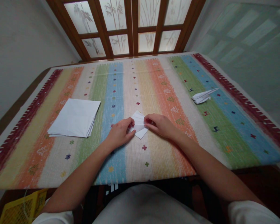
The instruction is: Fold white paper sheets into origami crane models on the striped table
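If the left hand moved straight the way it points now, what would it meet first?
The folded white paper, which the fingers of the left hand already seem to touch; the right hand lies beyond it.

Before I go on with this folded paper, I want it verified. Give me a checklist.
1. Both hands on the folded white paper: ok, the left hand and right hand hold it from either side.
2. Paper resting on the striped woven cloth: ok, its lower corner lies on the cloth.
3. Crease sharp and edges aligned: cannot tell, the fingers hide the middle.
4. Stack of white paper sheets squared: not ok, its lower edges fan out.
5. Folded paper dart apart from the hands: ok, it lies off to the right, not touching them.
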`<state>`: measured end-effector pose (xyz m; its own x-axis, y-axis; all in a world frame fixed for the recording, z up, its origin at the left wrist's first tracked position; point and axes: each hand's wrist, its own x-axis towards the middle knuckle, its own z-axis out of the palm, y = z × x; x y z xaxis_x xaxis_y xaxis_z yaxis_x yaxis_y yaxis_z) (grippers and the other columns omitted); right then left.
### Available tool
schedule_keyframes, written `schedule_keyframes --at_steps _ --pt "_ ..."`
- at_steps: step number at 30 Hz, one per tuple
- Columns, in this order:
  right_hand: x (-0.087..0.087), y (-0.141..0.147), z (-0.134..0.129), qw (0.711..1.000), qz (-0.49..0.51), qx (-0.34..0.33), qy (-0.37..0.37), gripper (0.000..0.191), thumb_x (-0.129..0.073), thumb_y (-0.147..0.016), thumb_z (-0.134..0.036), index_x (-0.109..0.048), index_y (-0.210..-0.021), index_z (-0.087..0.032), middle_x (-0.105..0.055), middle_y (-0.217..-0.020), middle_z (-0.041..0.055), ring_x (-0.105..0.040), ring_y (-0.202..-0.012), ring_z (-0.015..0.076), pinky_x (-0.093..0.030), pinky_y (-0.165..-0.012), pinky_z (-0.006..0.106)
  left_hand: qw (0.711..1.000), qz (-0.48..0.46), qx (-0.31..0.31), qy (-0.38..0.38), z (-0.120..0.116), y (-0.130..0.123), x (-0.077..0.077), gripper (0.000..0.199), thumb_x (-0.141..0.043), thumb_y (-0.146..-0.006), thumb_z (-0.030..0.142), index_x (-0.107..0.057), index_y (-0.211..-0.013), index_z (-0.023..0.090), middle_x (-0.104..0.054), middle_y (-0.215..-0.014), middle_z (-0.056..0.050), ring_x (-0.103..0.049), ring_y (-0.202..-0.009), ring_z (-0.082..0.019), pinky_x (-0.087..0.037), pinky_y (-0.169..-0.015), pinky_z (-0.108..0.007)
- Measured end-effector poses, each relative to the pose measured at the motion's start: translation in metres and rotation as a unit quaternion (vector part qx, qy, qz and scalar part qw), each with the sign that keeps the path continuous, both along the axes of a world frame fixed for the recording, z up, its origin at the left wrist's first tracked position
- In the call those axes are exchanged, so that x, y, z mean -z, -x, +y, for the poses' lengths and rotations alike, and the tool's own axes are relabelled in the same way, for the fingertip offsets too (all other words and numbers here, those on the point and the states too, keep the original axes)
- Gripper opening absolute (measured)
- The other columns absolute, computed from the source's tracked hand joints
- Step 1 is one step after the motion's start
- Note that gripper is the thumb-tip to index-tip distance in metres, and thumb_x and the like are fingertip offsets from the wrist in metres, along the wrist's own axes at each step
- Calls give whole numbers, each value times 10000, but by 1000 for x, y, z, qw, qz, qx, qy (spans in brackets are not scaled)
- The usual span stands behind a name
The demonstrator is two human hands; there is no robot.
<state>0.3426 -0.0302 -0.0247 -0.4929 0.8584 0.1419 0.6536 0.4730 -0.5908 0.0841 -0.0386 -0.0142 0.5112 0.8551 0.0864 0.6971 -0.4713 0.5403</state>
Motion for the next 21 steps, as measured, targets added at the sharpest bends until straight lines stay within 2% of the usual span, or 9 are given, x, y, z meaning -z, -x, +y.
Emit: schedule_keyframes --at_steps 2,7,11,16,21 --pt "2 2 1 1000 -6 0 -13 85 -655 -1010 -261 -721 -1024 -210 -745 -949 66 -665 -870 219 -480 -789 331 1000 2 2 -3 -2 -1 0 188 -680 -892 230 -643 -1077 235 -719 -972 -53 -675 -867 -236 -575 -816 -397" --pt "6 9 1 1000 -4 14 -24 89 -647 -1009 -223 -730 -1042 -216 -726 -1047 77 -675 -927 219 -512 -840 342 999 2 26 -32 -4 -3 2 167 -645 -951 207 -729 -1093 231 -677 -1256 -92 -695 -1034 -240 -588 -953 -427" --pt "8 9 1 998 20 60 -5 220 -705 -967 -224 -710 -1188 -229 -693 -1122 85 -677 -889 212 -555 -828 349 999 -4 16 -41 -4 -6 7 125 -646 -996 254 -766 -998 218 -696 -1181 -100 -696 -1064 -257 -595 -977 -465" --pt "13 8 2 997 25 70 -10 359 -679 -986 -277 -663 -1343 -236 -657 -1230 123 -689 -1032 266 -588 -917 414 999 -15 5 -50 -2 -5 13 67 -709 -947 206 -761 -986 219 -668 -1350 -116 -668 -1209 -285 -570 -1055 -507" --pt "16 11 3 996 38 79 -15 268 -612 -1009 -248 -709 -1256 -214 -677 -1173 120 -688 -1007 260 -574 -931 421 999 -6 15 -40 0 -4 13 100 -697 -949 185 -763 -1019 214 -690 -1363 -122 -660 -1226 -298 -549 -1082 -543"
